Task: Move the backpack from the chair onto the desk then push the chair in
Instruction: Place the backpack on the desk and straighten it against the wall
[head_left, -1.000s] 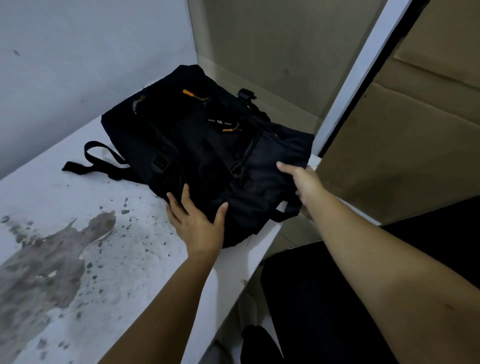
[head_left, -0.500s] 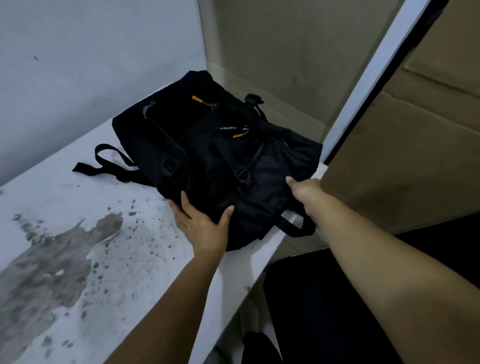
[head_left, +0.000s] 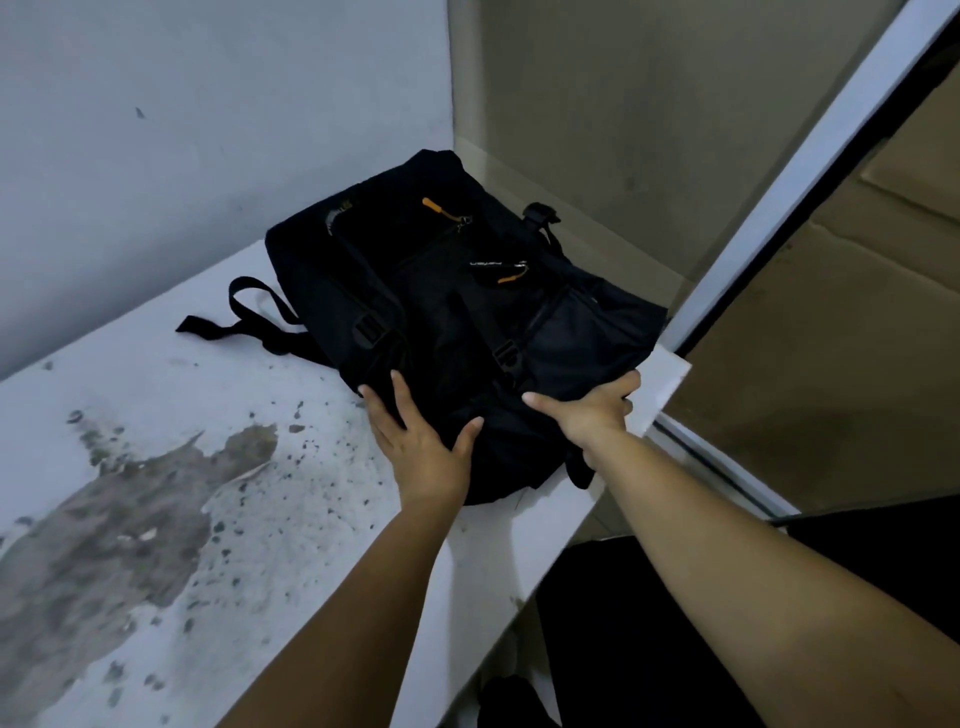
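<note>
A black backpack (head_left: 441, 312) with orange zipper pulls lies flat on the white desk (head_left: 218, 395), its far end in the corner where two walls meet. My left hand (head_left: 421, 447) rests flat on the near left end of the backpack, fingers spread. My right hand (head_left: 592, 410) presses on the near right end of it, thumb out to the left and fingers curled over the fabric. A dark shape (head_left: 675, 623) below the desk edge, under my right arm, may be the chair seat; I cannot tell for sure.
The desk has a large grey stain (head_left: 119, 525) and dark specks on its near left. A loose strap (head_left: 244, 312) lies left of the backpack. A white frame post (head_left: 779, 182) and a cardboard panel (head_left: 841, 338) stand at the right.
The backpack has slid farther onto the desk toward the corner. My right hand has moved from the backpack's right side onto its near end, closer to my left hand.
</note>
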